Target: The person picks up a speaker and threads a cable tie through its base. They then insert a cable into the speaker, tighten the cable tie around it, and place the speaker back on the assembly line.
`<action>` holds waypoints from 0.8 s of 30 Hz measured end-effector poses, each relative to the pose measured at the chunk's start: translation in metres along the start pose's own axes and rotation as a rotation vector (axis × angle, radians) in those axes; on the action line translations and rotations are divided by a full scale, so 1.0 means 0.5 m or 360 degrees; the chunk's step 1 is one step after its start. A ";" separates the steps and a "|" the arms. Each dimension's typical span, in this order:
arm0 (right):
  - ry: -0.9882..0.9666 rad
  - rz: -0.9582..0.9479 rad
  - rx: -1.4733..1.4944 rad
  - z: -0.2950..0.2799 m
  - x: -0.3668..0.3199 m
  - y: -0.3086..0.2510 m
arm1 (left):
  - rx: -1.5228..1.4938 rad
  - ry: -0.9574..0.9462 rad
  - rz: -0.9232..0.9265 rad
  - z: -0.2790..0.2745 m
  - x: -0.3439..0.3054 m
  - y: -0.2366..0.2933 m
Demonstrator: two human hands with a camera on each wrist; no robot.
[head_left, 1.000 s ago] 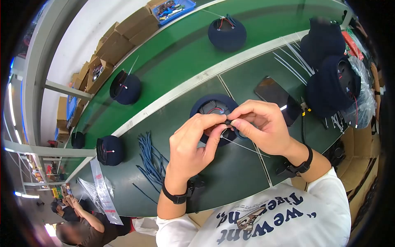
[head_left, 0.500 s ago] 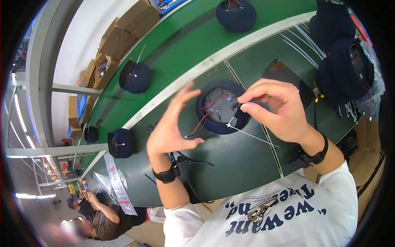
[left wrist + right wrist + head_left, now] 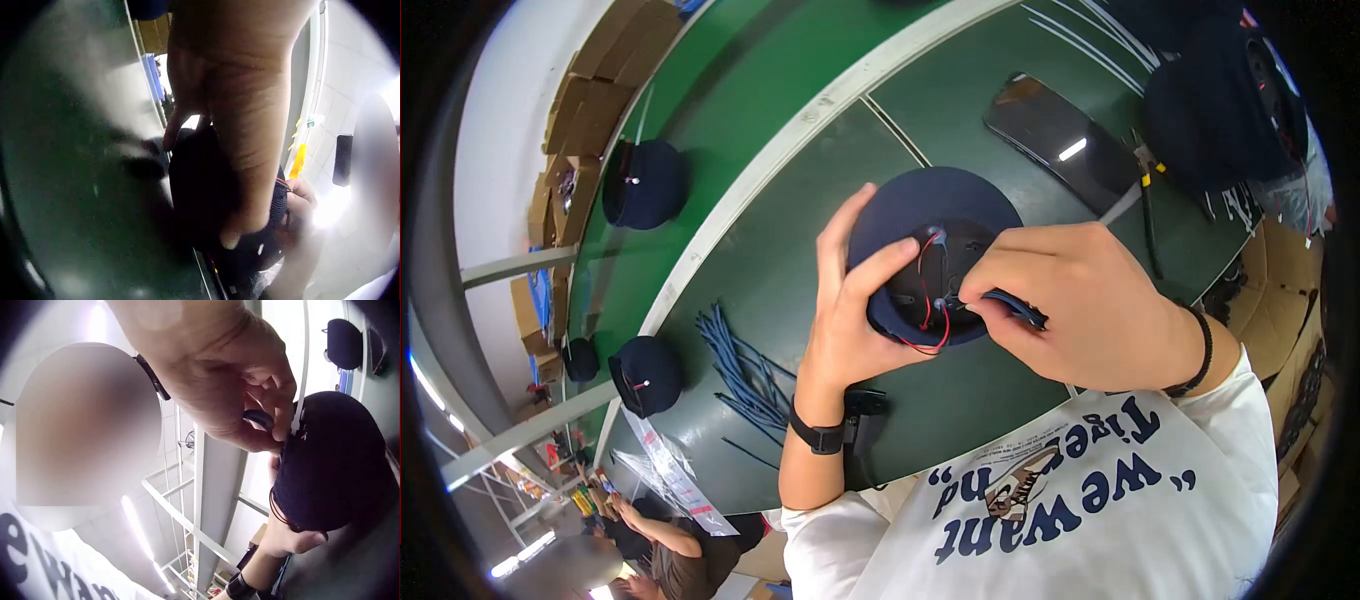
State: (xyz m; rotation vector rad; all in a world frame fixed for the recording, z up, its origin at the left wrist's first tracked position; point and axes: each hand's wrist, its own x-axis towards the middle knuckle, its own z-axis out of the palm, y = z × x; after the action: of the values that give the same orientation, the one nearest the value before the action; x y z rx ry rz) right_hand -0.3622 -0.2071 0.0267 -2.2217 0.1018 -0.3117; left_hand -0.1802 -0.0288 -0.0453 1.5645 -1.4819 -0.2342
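A round navy fabric-covered shell [image 3: 940, 195], with a black plastic inside and thin red wires [image 3: 923, 275], is tipped toward me in the head view. My left hand [image 3: 840, 300] grips its side, thumb over the rim and fingers round the outside. Over the shell's near right part, my right hand [image 3: 1075, 300] pinches at the inside with thumb and forefinger. A folded dark blue cord [image 3: 1015, 305] is held in its curled fingers. A white cable tie [image 3: 302, 362] runs past the right fingertips in the right wrist view; its fastened end is hidden by them.
A bundle of blue cords [image 3: 740, 365] lies left. Beyond the hands are a phone [image 3: 1060, 140], yellow-and-black cutters [image 3: 1148, 200] and white ties [image 3: 1090, 40]. More navy shells [image 3: 650, 375] stand left and at the right edge. Another person [image 3: 685, 555] sits at lower left.
My left hand let go of the cord, swung out open, then took hold of the shell, which now tilts toward me. My right hand moved down into the shell with the cord.
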 end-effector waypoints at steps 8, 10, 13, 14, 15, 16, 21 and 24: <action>-0.0041 0.0097 -0.0141 0.034 -0.022 0.009 | 0.0522 0.0170 0.0170 0.009 -0.023 -0.002; -0.0024 0.0111 -0.0107 0.038 -0.021 0.015 | 0.0583 0.0169 0.0189 0.011 -0.027 0.000; 0.0050 0.0093 0.0029 0.050 -0.020 0.020 | 0.0621 0.0127 0.0129 0.000 -0.022 0.006; 0.0077 0.0073 0.0089 0.053 -0.020 0.025 | 0.0617 0.0131 0.0134 0.000 -0.022 0.004; 0.0105 0.0053 0.0148 0.056 -0.021 0.028 | 0.0613 0.0135 0.0140 0.002 -0.022 0.002; 0.0099 0.0056 0.0150 0.057 -0.020 0.028 | 0.0609 0.0138 0.0146 0.003 -0.022 0.001; 0.0103 0.0061 0.0103 0.063 -0.019 0.025 | 0.0631 0.0125 0.0141 0.000 -0.015 0.008; 0.0127 0.0048 -0.0010 0.064 -0.022 0.019 | 0.0657 0.0130 0.0142 0.002 -0.016 0.010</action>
State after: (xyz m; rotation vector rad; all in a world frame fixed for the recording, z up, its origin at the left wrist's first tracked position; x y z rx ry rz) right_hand -0.3642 -0.1865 -0.0018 -2.2121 0.1792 -0.3839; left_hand -0.1861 -0.0217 -0.0457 1.7986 -1.5994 0.1987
